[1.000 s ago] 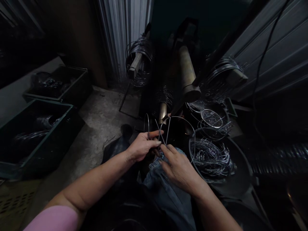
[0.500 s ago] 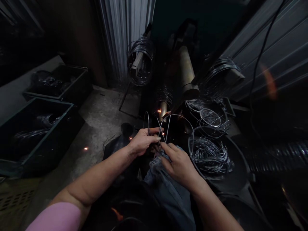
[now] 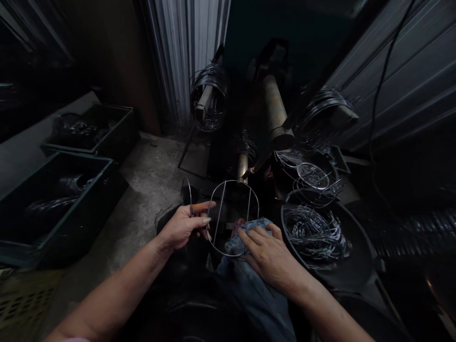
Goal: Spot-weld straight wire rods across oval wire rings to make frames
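My left hand (image 3: 183,225) is shut on the left side of an oval wire frame (image 3: 232,181), which has two thin wires running across it. A short end of wire (image 3: 188,197) rises from the same hand. My right hand (image 3: 267,249) lies with its fingers apart on a blue denim cloth (image 3: 249,240) on my lap. Its fingertips are close to the frame's lower edge, and the cloth partly fills the view behind that edge.
A black pan (image 3: 359,251) piled with loose wire rings stands to my right, with more rings (image 3: 312,175) behind it. Wire coils (image 3: 209,97) hang on spindles ahead. Dark green crates (image 3: 81,159) stand on the concrete floor (image 3: 153,175) at left.
The wire frame has swung left and opened to full view, now held by my left hand alone. My right hand has dropped from the wires onto the cloth. The orange sparks seen earlier are gone.
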Available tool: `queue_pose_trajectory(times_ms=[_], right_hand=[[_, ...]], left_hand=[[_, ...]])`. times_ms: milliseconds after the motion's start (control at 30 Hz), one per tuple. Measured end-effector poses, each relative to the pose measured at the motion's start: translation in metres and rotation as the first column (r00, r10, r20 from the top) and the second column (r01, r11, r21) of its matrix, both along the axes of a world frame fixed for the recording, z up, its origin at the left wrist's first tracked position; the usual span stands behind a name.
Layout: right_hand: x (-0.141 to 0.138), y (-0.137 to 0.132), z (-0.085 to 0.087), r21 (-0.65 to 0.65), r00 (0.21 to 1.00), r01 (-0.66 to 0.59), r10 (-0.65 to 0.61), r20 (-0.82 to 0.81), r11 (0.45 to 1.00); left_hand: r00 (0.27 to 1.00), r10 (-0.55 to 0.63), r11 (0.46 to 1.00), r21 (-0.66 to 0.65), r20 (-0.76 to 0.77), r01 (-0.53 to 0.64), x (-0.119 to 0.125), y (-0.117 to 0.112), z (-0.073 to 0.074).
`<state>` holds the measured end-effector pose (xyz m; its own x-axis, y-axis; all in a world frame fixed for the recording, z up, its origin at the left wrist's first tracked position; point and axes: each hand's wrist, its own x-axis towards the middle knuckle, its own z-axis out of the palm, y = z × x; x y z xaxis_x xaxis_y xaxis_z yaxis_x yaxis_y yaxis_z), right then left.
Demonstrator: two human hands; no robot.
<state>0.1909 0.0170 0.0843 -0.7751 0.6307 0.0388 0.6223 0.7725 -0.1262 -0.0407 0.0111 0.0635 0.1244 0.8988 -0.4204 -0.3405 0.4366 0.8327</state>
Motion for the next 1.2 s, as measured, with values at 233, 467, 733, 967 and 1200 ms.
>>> queue_pose_trajectory(times_ms=[233,467,733,967,1200], right_hand=[[0.002,0.009,0.002,0.011,0.999,-0.022,0.021,0.041,1.000],[0.007,0.027,0.006,0.001,0.995,-0.046,0.046,0.084,0.999],[0.011,0.039,0.014,0.006,0.992,-0.078,0.076,0.102,0.997],[0.012,0.046,0.018,-0.010,0.991,-0.101,0.102,0.090,0.995],[0.010,0.046,0.022,-0.049,0.989,-0.082,0.087,0.122,0.995]], left_hand=[[0.999,0.000,1.000,0.008,-0.038,0.000,-0.001,0.010,-0.001],[0.999,-0.019,0.999,0.041,0.041,0.017,0.003,0.023,-0.008],[0.997,0.017,0.998,0.055,0.077,-0.021,0.006,0.028,0.000],[0.995,0.041,0.997,0.060,0.086,-0.047,0.006,0.029,0.006],[0.996,0.033,0.998,0.057,0.081,-0.038,0.006,0.030,0.004]])
